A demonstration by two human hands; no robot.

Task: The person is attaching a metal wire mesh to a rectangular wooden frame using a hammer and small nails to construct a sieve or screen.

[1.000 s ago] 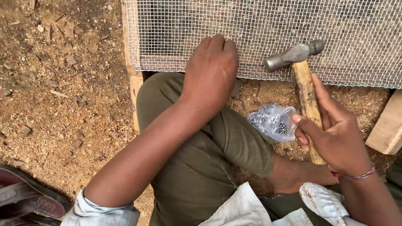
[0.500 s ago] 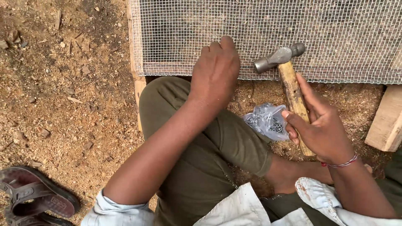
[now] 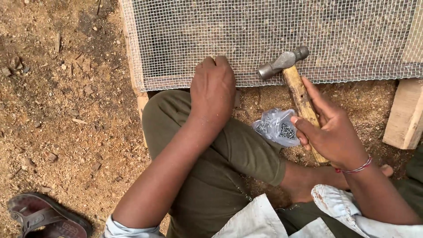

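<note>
The left hand (image 3: 213, 88) is pressing its curled fingertips down on the near edge of the wire mesh (image 3: 273, 35), pinching at something too small to make out, probably so the mesh is staying flat against the wooden frame (image 3: 140, 99) beneath it. At about three o'clock from that hand, the right hand (image 3: 332, 132) is gripping the wooden handle of a hammer (image 3: 293, 77) low down, near its end, so the metal head is hanging just over the mesh edge, close beside the left fingertips. Between the two hands, at four o'clock from the left one, a small clear plastic bag of nails (image 3: 275, 127) is lying on the sawdust-strewn ground (image 3: 66, 110), within easy reach; no label is showing on it. A wooden block (image 3: 405, 114) is sitting at the far right, and a sandal (image 3: 42, 218) is lying at seven o'clock.
</note>
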